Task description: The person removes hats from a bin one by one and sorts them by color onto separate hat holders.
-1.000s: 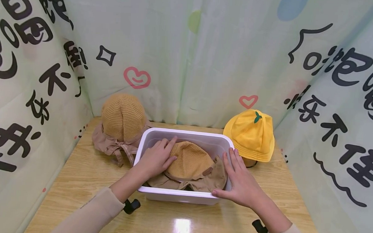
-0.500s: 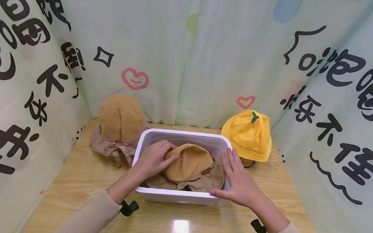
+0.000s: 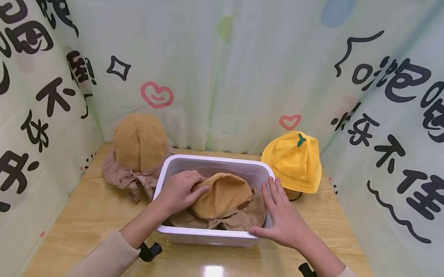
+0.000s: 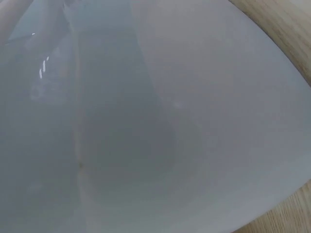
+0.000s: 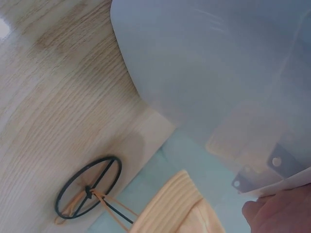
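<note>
A tan knit hat (image 3: 223,193) with a brown fabric brim lies in a white plastic bin (image 3: 211,232). My left hand (image 3: 179,192) reaches over the bin's left side and grips the left part of the hat's crown. Its thumb lies on the near side; the other fingertips are hidden behind the knit. Spread over the front right corner, my right hand (image 3: 285,220) rests its straight fingers and thumb on the rim. The bin's outer wall (image 4: 194,121) fills most of the left wrist view. In the right wrist view, part of the right hand (image 5: 286,213) shows at the rim.
A similar tan hat (image 3: 139,141) with a ribbon bow stands behind the bin at left. At right rear is a yellow hat (image 3: 294,163) with a green sprout. A stand's black ring base (image 5: 87,187) sits on the wooden table (image 3: 102,216). Printed curtains surround three sides.
My left index finger, earlier stretched out past the crown, has bent in with the others at the hat's left side. The right hand stays on the rim, and the head view has shifted slightly.
</note>
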The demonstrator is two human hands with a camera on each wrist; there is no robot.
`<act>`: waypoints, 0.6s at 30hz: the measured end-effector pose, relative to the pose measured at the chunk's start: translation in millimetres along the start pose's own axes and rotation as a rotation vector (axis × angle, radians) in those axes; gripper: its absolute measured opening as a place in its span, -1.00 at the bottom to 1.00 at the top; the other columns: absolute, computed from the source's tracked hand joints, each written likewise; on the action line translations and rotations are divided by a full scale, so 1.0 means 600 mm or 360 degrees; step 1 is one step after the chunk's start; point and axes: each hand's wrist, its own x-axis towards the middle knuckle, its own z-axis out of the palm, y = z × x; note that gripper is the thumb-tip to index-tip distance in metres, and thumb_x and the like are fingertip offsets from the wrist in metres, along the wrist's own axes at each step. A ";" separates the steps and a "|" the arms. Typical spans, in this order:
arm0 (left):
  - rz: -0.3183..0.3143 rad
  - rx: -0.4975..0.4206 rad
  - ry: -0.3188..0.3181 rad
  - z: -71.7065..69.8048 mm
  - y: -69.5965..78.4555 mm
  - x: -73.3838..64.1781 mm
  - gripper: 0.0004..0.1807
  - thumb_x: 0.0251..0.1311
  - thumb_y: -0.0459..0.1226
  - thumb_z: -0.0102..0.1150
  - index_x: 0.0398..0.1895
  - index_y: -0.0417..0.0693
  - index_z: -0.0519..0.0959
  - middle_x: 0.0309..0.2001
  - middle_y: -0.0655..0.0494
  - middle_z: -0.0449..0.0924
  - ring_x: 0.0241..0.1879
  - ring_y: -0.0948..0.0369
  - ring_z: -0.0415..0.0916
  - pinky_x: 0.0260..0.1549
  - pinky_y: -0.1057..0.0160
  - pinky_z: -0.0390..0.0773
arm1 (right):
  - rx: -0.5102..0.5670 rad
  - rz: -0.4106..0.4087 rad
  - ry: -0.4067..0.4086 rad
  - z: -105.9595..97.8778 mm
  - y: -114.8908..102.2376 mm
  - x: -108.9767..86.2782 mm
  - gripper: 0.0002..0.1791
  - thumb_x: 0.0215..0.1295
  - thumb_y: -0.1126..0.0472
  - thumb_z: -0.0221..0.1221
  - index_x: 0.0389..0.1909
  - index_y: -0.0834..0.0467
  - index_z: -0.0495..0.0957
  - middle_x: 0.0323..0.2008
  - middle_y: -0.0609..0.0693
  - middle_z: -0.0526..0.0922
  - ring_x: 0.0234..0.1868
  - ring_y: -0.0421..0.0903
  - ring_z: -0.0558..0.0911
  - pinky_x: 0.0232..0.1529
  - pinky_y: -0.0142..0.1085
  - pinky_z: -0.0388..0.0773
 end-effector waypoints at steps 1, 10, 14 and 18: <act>0.0003 -0.0002 0.0006 0.001 -0.001 -0.001 -0.83 0.22 -0.12 0.36 -0.30 -0.01 0.66 -0.40 0.22 0.63 -0.41 0.28 0.54 -0.35 0.22 0.55 | -0.0001 -0.0004 0.0006 0.001 0.000 0.000 0.41 -0.03 -0.55 0.23 0.57 0.31 -0.12 0.57 0.32 -0.25 0.58 0.25 -0.29 0.43 0.22 0.09; 0.0067 -0.0010 0.0068 -0.003 -0.003 0.002 -0.84 0.21 -0.16 0.37 -0.31 -0.04 0.66 -0.40 0.20 0.62 -0.42 0.27 0.54 -0.37 0.23 0.55 | 0.0007 -0.0023 0.0050 -0.005 0.000 0.002 0.40 -0.03 -0.51 0.26 0.56 0.32 -0.12 0.57 0.32 -0.23 0.59 0.21 -0.30 0.47 0.15 0.02; 0.0179 -0.0033 0.0080 -0.007 -0.003 0.003 -0.87 0.24 -0.20 0.34 -0.27 -0.04 0.64 -0.36 0.20 0.60 -0.38 0.27 0.53 -0.34 0.24 0.55 | 0.0023 -0.0011 0.0040 -0.004 0.000 0.001 0.42 -0.01 -0.51 0.26 0.56 0.35 -0.16 0.57 0.32 -0.22 0.59 0.21 -0.30 0.55 -0.16 -0.31; 0.0268 -0.0100 0.0129 -0.018 -0.002 0.004 -0.90 0.30 -0.21 0.28 -0.25 -0.04 0.62 -0.33 0.20 0.57 -0.33 0.29 0.48 -0.30 0.27 0.53 | 0.0058 -0.0005 0.0051 -0.001 0.000 -0.002 0.44 -0.01 -0.49 0.26 0.54 0.40 -0.20 0.57 0.33 -0.20 0.59 0.22 -0.27 0.45 -0.43 -0.54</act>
